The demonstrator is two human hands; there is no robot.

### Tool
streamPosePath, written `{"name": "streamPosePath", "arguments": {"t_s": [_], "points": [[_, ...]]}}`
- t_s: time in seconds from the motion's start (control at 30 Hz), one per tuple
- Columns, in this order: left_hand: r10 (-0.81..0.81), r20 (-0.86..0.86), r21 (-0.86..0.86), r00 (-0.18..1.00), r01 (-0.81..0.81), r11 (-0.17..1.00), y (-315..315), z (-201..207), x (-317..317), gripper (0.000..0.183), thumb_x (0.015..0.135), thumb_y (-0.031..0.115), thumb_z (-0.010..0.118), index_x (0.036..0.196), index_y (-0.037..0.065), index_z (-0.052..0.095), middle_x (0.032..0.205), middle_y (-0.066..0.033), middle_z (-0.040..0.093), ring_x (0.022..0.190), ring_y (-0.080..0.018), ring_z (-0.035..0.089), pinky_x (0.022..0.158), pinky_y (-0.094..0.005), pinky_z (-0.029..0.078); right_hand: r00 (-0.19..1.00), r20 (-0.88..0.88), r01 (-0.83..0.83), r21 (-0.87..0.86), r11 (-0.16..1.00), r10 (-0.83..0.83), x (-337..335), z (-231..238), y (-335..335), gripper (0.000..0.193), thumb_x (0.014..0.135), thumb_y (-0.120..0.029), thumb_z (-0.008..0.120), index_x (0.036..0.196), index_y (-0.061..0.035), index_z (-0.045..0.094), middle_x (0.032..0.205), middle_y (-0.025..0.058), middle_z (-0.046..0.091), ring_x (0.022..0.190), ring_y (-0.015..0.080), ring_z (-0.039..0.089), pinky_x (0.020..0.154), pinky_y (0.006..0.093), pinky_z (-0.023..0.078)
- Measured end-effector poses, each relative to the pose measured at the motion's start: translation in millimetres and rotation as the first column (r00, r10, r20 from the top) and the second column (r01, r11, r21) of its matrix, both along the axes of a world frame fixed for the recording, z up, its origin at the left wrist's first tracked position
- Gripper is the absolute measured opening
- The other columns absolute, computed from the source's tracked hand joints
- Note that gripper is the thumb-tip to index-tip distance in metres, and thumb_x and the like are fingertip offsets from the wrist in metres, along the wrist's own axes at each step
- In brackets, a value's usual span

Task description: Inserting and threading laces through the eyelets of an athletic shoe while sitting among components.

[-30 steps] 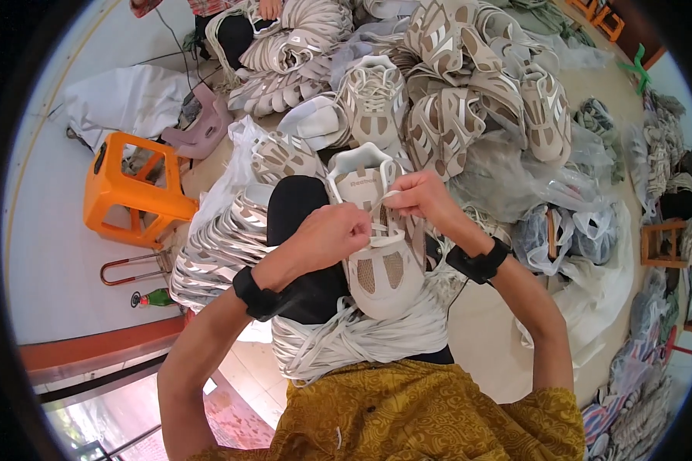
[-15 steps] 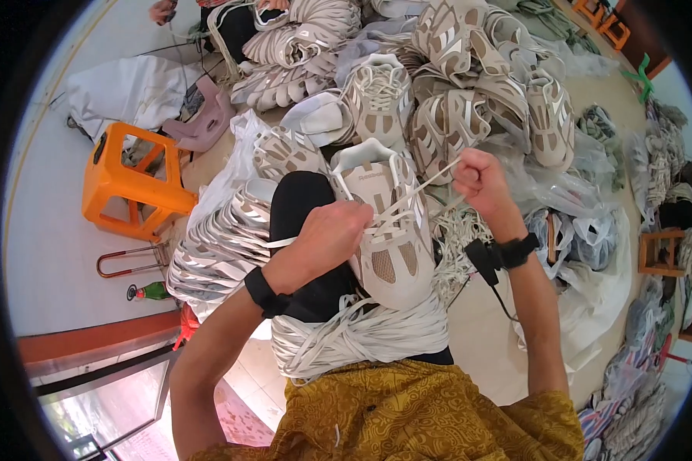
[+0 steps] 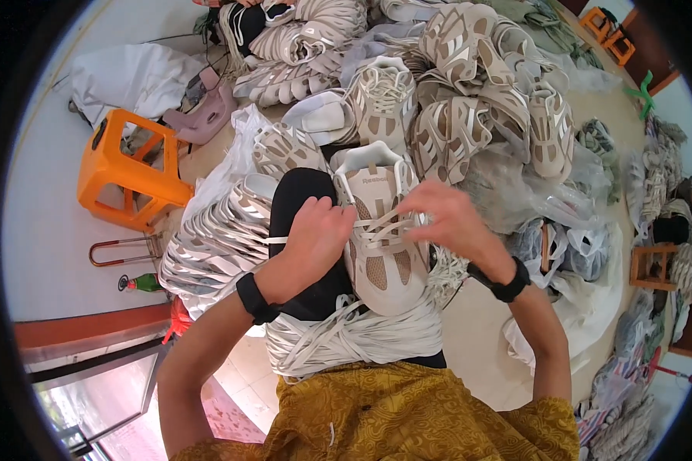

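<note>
A beige and white sneaker lies toe toward me over my black-covered leg, its upper eyelets not laced. Flat cream shoelace crosses its lower tongue. At the sneaker's left edge my left hand is closed on the shoelace, a length of it trailing out on the left. My right hand reaches over the right eyelets, thumb and forefinger apart beside the lace; its other fingers are slightly blurred. A thick bundle of pale laces lies across my lap.
Stacked sneaker uppers stand left of my leg. Further sneakers pile up ahead. An orange stool and a green bottle are at the left. Clear plastic bags and a small wooden stool stand to the right.
My right hand has come down and left from its raised pull on the lace to the sneaker's right eyelets, fingers parting. My left hand has shifted slightly left.
</note>
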State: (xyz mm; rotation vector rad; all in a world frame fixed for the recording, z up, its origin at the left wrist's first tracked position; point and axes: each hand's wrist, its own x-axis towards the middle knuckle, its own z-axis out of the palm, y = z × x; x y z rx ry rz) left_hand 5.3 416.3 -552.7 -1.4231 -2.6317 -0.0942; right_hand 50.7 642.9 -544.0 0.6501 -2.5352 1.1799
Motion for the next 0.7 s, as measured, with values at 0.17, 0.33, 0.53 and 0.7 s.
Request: {"name": "streamPosePath", "arguments": {"t_s": [0.17, 0.33, 0.53, 0.7], "points": [[-0.007, 0.014, 0.098, 1.000, 0.006, 0.995, -0.2, 5.1, -5.6, 0.011, 0.067, 0.010, 0.058, 0.067, 0.008, 0.048, 0.057, -0.0063, 0.048, 0.063, -0.0239, 0.049, 0.057, -0.0341, 0.038, 0.954, -0.278, 0.034, 0.469, 0.882, 0.111, -2.3, -11.6, -17.6, 0.011, 0.058, -0.009, 0.059, 0.068, -0.0068, 0.054, 0.066, 0.0038, 0.050, 0.068, 0.0199, 0.053, 0.058, 0.0306, 0.044], [-0.002, -0.006, 0.137, 1.000, 0.002, 0.991, -16.1, 21.3, -15.7, 0.009, 0.067, 0.008, 0.055, 0.063, 0.008, 0.047, 0.057, -0.0078, 0.048, 0.061, -0.0259, 0.049, 0.055, -0.0361, 0.039, 0.883, -0.441, 0.100, 0.513, 0.852, 0.162, 1.7, -11.8, -19.2, 0.009, 0.057, -0.010, 0.056, 0.063, -0.0060, 0.050, 0.062, 0.0030, 0.045, 0.067, 0.0186, 0.051, 0.055, 0.0274, 0.044], [0.083, 0.011, 0.105, 0.997, -0.083, 0.991, -58.8, 30.8, -24.0, 0.006, 0.068, 0.008, 0.054, 0.068, 0.007, 0.048, 0.059, -0.0091, 0.050, 0.062, -0.0273, 0.050, 0.054, -0.0384, 0.040, 0.873, -0.487, 0.124, 0.201, 0.972, -0.011, 2.8, -27.2, -35.0, 0.010, 0.057, -0.006, 0.058, 0.066, -0.0045, 0.054, 0.064, 0.0045, 0.050, 0.067, 0.0197, 0.051, 0.056, 0.0277, 0.044], [0.262, 0.001, 0.075, 0.965, -0.261, 0.962, -116.3, 11.4, -26.8, 0.007, 0.066, 0.003, 0.050, 0.072, 0.005, 0.053, 0.060, -0.0106, 0.050, 0.064, -0.0275, 0.051, 0.055, -0.0386, 0.041, 0.995, -0.018, 0.086, -0.248, 0.965, -0.094, 3.9, -43.4, -40.7, 0.014, 0.062, 0.000, 0.060, 0.075, -0.0050, 0.060, 0.072, 0.0058, 0.056, 0.070, 0.0213, 0.053, 0.062, 0.0290, 0.043]]}}
